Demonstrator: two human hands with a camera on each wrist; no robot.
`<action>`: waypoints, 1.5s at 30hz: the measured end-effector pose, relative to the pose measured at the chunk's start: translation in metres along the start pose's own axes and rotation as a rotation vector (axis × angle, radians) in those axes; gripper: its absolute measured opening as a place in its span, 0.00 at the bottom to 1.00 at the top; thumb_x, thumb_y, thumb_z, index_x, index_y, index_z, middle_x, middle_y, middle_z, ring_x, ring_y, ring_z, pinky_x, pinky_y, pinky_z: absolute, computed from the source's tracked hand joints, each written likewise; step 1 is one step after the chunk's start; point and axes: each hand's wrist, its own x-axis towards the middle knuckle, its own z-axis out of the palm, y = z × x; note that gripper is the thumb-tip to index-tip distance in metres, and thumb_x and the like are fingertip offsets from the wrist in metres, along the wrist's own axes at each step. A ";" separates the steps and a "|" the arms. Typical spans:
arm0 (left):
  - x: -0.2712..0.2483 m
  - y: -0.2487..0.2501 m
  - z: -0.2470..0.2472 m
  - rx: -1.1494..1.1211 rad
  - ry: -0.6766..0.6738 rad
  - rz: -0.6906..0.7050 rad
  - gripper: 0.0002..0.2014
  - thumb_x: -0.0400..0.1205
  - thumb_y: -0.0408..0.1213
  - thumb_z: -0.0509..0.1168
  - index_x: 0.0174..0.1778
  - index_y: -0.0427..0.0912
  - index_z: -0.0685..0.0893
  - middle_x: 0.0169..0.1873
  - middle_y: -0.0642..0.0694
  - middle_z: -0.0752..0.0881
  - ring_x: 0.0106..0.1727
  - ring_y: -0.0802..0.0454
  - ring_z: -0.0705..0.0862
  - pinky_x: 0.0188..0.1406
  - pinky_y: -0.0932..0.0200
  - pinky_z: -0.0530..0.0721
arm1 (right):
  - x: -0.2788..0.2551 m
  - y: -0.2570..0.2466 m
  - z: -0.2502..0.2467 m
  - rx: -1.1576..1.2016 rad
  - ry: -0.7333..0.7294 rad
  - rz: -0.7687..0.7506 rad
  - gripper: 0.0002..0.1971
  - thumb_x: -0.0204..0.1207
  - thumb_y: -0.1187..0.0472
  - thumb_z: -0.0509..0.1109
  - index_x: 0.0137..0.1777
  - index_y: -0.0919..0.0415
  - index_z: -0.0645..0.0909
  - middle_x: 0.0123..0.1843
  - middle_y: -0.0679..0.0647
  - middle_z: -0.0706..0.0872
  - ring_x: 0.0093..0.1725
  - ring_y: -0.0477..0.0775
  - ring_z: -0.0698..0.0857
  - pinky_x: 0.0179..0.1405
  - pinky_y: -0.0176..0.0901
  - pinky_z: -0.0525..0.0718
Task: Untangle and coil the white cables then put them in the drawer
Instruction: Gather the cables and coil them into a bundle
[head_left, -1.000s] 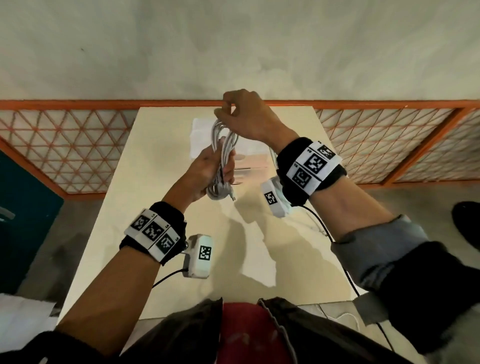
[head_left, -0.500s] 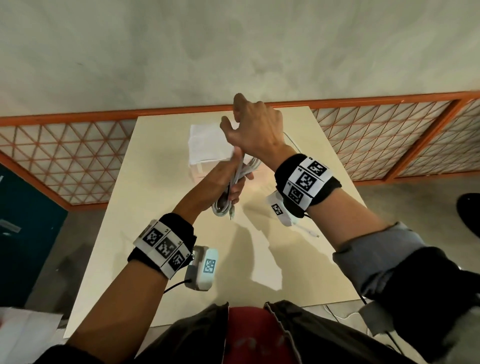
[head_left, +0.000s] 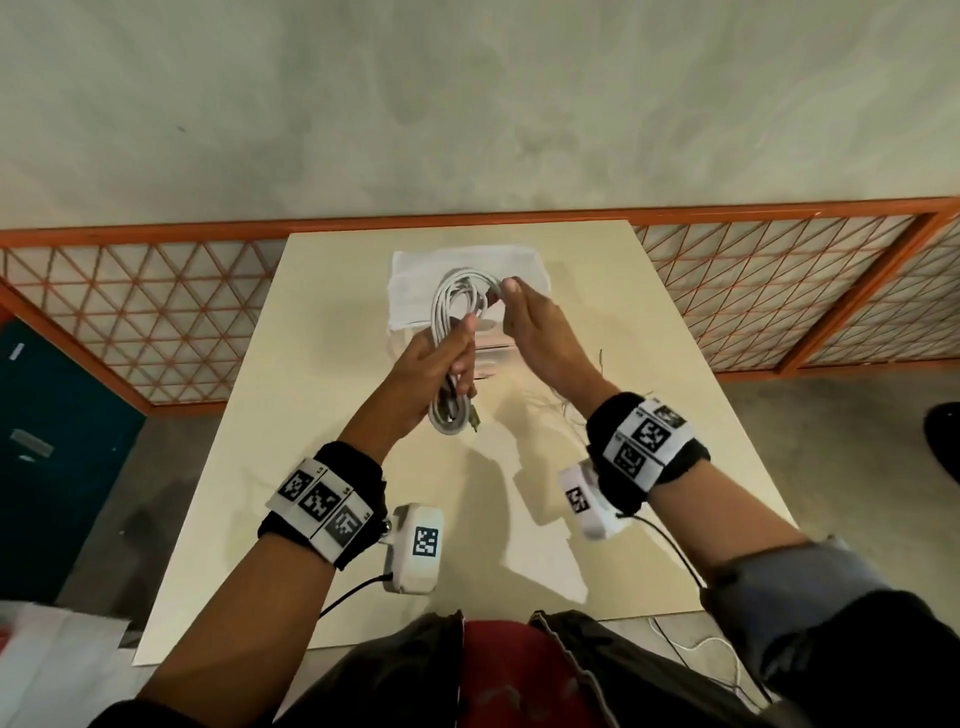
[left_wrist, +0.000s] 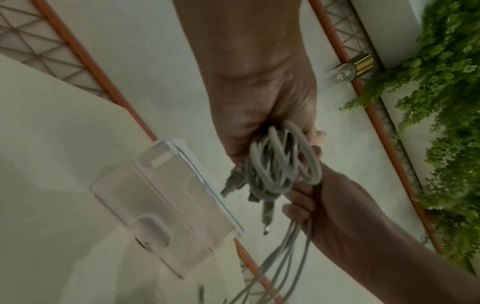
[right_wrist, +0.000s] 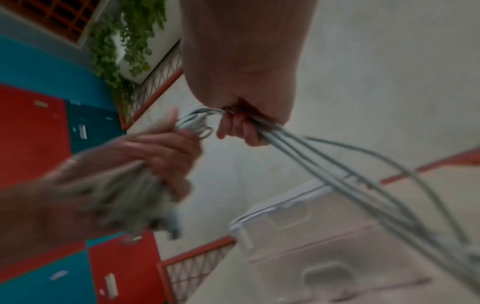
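A bundle of coiled white cables (head_left: 457, 332) hangs above the table, held by both hands. My left hand (head_left: 441, 358) grips the middle of the coil (left_wrist: 280, 164), with a plug end dangling below it. My right hand (head_left: 524, 322) pinches the loop's top right, and several loose strands (right_wrist: 350, 174) run out from its fist toward the table. Behind the hands stands the small translucent drawer unit (head_left: 410, 280), also seen at lower left in the left wrist view (left_wrist: 166, 205) and lower right in the right wrist view (right_wrist: 324, 236).
The beige table (head_left: 322, 415) carries the drawer unit at its far end. An orange lattice railing (head_left: 130, 312) runs behind and beside the table. Teal and red cabinets (right_wrist: 39, 133) stand to the left. A thin cable (head_left: 696, 644) lies on the floor near the table's front right.
My right hand came down from above the coil to its right side and drew a fresh loop round. The coil now shows as a wider oval; the left hand keeps its grip.
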 end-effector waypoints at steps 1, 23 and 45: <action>0.002 -0.003 0.003 0.005 0.026 0.004 0.19 0.86 0.44 0.56 0.28 0.42 0.71 0.19 0.52 0.68 0.19 0.56 0.72 0.30 0.59 0.80 | -0.004 -0.002 0.008 0.027 0.016 0.028 0.18 0.88 0.53 0.49 0.39 0.53 0.73 0.28 0.49 0.72 0.27 0.41 0.71 0.35 0.37 0.71; 0.004 -0.003 0.010 -0.114 0.168 -0.018 0.12 0.85 0.42 0.60 0.39 0.46 0.85 0.30 0.50 0.90 0.34 0.52 0.89 0.34 0.56 0.87 | -0.022 -0.033 0.006 0.385 -0.340 0.456 0.26 0.85 0.39 0.45 0.59 0.54 0.80 0.37 0.52 0.81 0.33 0.48 0.80 0.26 0.35 0.80; 0.042 -0.014 -0.030 -0.340 0.908 0.085 0.14 0.86 0.43 0.56 0.41 0.38 0.76 0.23 0.52 0.81 0.20 0.60 0.81 0.27 0.61 0.80 | -0.050 -0.023 0.038 0.145 -0.391 0.009 0.12 0.86 0.54 0.57 0.65 0.58 0.71 0.33 0.55 0.82 0.22 0.49 0.78 0.24 0.38 0.77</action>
